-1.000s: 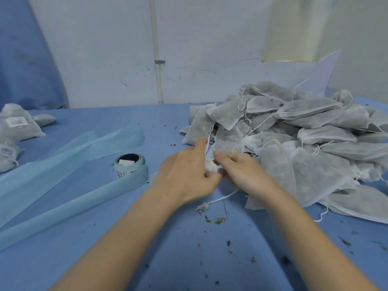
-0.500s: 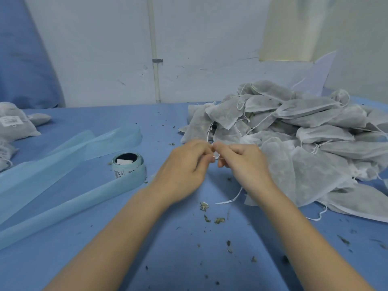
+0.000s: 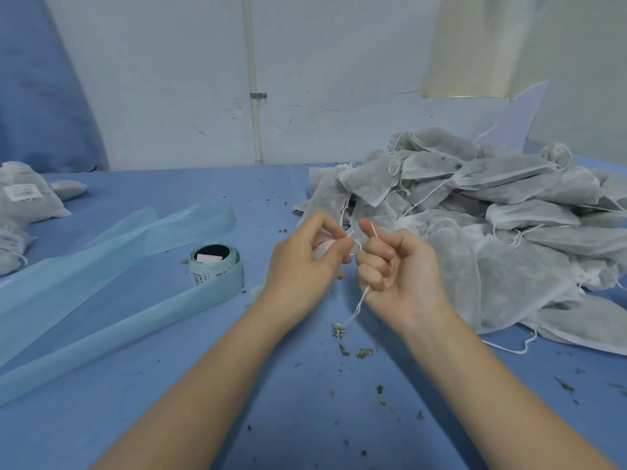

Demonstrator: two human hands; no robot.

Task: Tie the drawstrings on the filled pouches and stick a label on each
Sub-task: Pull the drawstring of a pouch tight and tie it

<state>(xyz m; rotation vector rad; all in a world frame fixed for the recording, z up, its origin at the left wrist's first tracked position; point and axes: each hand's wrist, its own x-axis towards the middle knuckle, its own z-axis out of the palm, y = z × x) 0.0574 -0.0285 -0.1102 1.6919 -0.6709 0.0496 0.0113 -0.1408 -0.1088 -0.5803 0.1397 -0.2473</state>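
My left hand point(image 3: 307, 259) and my right hand point(image 3: 397, 269) meet above the blue table, each pinching the white drawstring point(image 3: 359, 303) of a pouch. The string loops between the fingertips and one loose end trails down to the table. The pouch itself is mostly hidden behind my left hand; only a pale bit shows at the palm. A big heap of filled grey pouches point(image 3: 492, 225) lies right behind and to the right of my hands. A label roll point(image 3: 215, 264) stands on the table left of my left hand.
Long strips of pale blue label backing point(image 3: 101, 266) run from the roll across the left side of the table point(image 3: 305, 418). Labelled pouches point(image 3: 23, 195) lie at the far left. Dried herb crumbs dot the cloth near my wrists. A wall stands behind.
My hands have drawn slightly apart and lifted, pulling the drawstring taut into a loop between the fingertips. My right hand has turned palm up with the string's tail hanging from it.
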